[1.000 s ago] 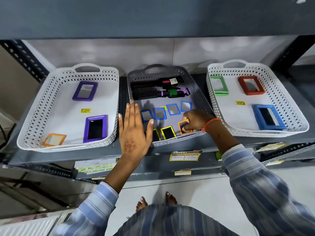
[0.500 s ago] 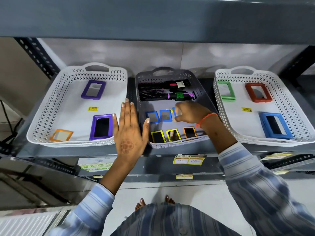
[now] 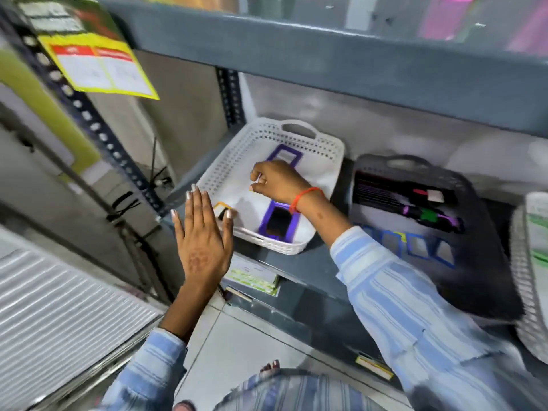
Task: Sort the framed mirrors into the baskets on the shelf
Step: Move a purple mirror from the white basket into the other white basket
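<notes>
Head view, nearest first: the left hand (image 3: 204, 235) hangs flat and released, fingers spread, just in front of the white perforated plastic basket (image 3: 318, 143) on the grey metal shelf (image 3: 299, 262), partly covering a small orange-framed mirror (image 3: 221, 206). Beyond it, the right hand (image 3: 277, 180) is curled over the basket floor; whether it pinches a small mirror I cannot tell. A large purple-framed mirror (image 3: 277, 222) lies under that wrist, another purple-framed mirror (image 3: 284, 155) farther back. Right of this, small blue-framed mirrors (image 3: 416, 247) sit in the dark grey basket (image 3: 489, 262). These look light, stiff and breakable, with slick glass; pinching the frame edges seems best.
</notes>
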Demonstrator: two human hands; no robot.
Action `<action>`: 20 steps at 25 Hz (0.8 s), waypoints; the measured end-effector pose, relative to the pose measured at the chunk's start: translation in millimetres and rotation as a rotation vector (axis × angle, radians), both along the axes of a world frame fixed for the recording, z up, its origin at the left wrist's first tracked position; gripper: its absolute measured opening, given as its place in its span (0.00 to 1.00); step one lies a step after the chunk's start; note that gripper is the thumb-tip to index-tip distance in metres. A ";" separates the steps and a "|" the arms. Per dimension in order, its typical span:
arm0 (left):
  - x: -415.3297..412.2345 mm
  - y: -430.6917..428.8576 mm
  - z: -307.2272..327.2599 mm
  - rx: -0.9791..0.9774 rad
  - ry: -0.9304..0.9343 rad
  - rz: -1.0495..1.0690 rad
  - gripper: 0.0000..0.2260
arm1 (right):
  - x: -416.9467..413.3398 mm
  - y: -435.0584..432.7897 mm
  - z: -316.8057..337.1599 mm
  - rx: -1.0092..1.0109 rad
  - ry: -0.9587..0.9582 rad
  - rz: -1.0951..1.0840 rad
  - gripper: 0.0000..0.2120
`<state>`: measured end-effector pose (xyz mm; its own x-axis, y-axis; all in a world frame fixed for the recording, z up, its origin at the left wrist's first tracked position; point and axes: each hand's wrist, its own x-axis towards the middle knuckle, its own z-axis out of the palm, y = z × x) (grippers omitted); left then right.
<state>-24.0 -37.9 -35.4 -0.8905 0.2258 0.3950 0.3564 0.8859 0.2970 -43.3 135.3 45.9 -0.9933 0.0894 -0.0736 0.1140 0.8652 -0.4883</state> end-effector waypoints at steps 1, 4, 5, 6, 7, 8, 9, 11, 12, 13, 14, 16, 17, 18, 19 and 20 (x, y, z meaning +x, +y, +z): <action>-2.8 -6.9 -3.7 -0.008 -0.015 0.013 0.30 | -12.1 -9.0 -9.3 0.021 -0.029 0.046 0.15; -5.6 -20.1 -15.3 -0.054 -0.038 0.010 0.29 | -34.6 -29.7 -33.5 0.088 -0.123 0.196 0.22; -5.5 -22.6 -18.3 -0.064 -0.042 0.005 0.28 | -37.9 -35.1 -39.6 0.089 -0.141 0.233 0.23; -5.3 -24.0 -20.1 -0.066 -0.044 0.000 0.28 | -39.8 -39.4 -45.1 0.095 -0.151 0.261 0.24; -5.3 -24.9 -21.2 -0.065 -0.044 -0.003 0.27 | -41.8 -43.9 -50.1 0.113 -0.150 0.279 0.24; -5.3 -25.2 -21.6 -0.059 -0.048 -0.005 0.27 | -43.0 -47.8 -53.8 0.138 -0.157 0.289 0.23; -5.2 -25.1 -21.9 -0.053 -0.056 -0.009 0.28 | -43.9 -50.4 -57.5 0.164 -0.148 0.303 0.22; -5.2 -24.4 -21.9 -0.046 -0.075 -0.012 0.28 | -44.6 -52.7 -60.4 0.171 -0.132 0.333 0.21; -5.0 -23.4 -21.6 -0.046 -0.079 -0.012 0.29 | -44.1 -51.0 -61.3 0.162 -0.120 0.336 0.21; -4.2 -22.6 -20.5 -0.046 -0.078 -0.010 0.29 | -43.3 -49.1 -61.1 0.160 -0.095 0.331 0.21; -3.7 -21.5 -18.5 -0.044 -0.074 -0.005 0.29 | -41.2 -46.6 -58.7 0.170 -0.077 0.319 0.21; -3.1 -15.3 -11.1 -0.015 -0.065 -0.002 0.29 | -34.9 -36.1 -49.2 0.198 -0.022 0.258 0.23; -2.4 -9.5 -6.3 0.011 -0.058 -0.009 0.28 | -29.6 -27.8 -41.4 0.202 0.023 0.213 0.25; -0.5 -1.4 -1.1 0.035 -0.047 -0.024 0.28 | -22.8 -16.0 -34.2 0.199 0.060 0.156 0.27; 2.7 8.2 3.9 0.054 -0.031 -0.052 0.28 | -12.9 -1.3 -26.7 0.179 0.103 0.082 0.29; 6.7 19.4 9.0 0.068 -0.013 -0.088 0.28 | 0.0 16.3 -17.2 0.166 0.126 -0.002 0.29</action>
